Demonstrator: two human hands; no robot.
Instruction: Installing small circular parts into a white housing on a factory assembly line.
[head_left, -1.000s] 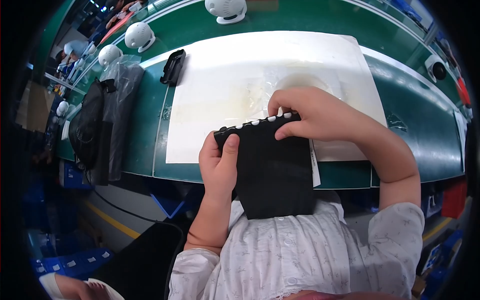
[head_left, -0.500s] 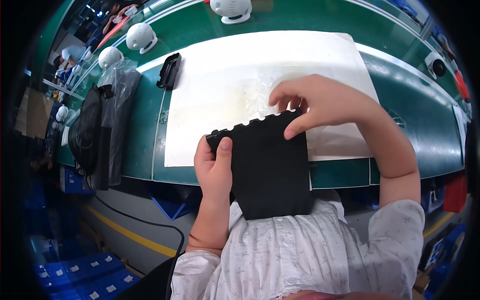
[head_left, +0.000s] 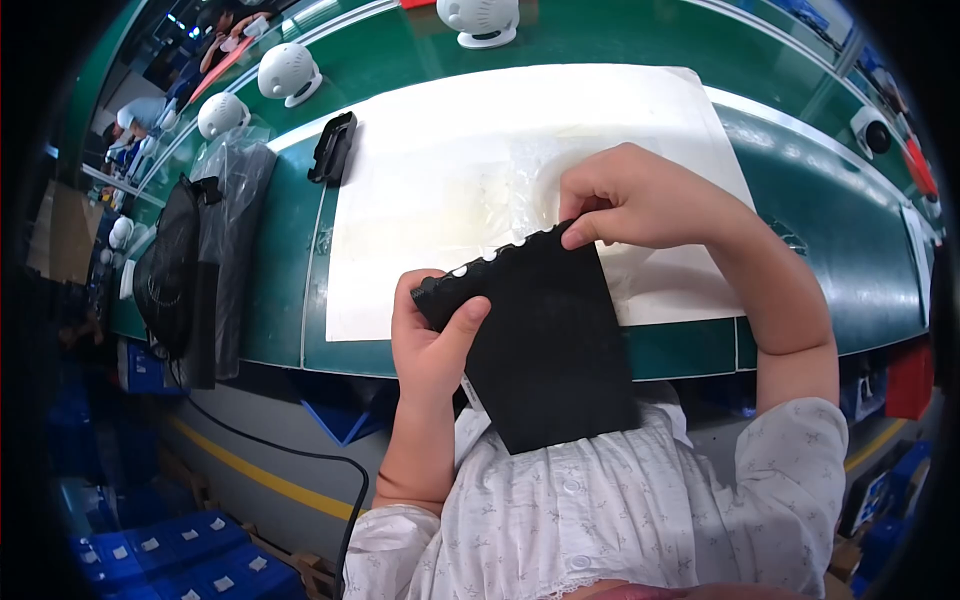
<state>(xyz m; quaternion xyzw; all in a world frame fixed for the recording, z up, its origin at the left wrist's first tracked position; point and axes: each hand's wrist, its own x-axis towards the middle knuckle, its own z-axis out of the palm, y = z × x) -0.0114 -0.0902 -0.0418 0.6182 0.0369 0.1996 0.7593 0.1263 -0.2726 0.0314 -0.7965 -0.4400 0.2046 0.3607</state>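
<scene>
A flat black piece (head_left: 545,345) with a scalloped far edge hangs tilted in front of my torso. My left hand (head_left: 435,325) is closed on its left corner, thumb on the near face and fingers behind. With a pinch of thumb and fingers, my right hand (head_left: 625,200) grips the right end of the scalloped edge. Light shows through gaps along that edge between the hands. A small pale tag (head_left: 472,393) sticks out at the piece's left side. What lies behind the piece is hidden.
A white sheet (head_left: 430,170) covers part of the green table (head_left: 275,290). On it, at the left, lies a black plastic tray (head_left: 334,148). Farther left are a clear plastic bag (head_left: 232,200) and a black rounded item (head_left: 175,265). White round-headed devices (head_left: 288,74) stand beyond.
My right hand has closed from a loose, spread pose onto the scalloped edge. The black piece has tilted, its lower end shifting slightly right, and my left thumb has moved farther over it.
</scene>
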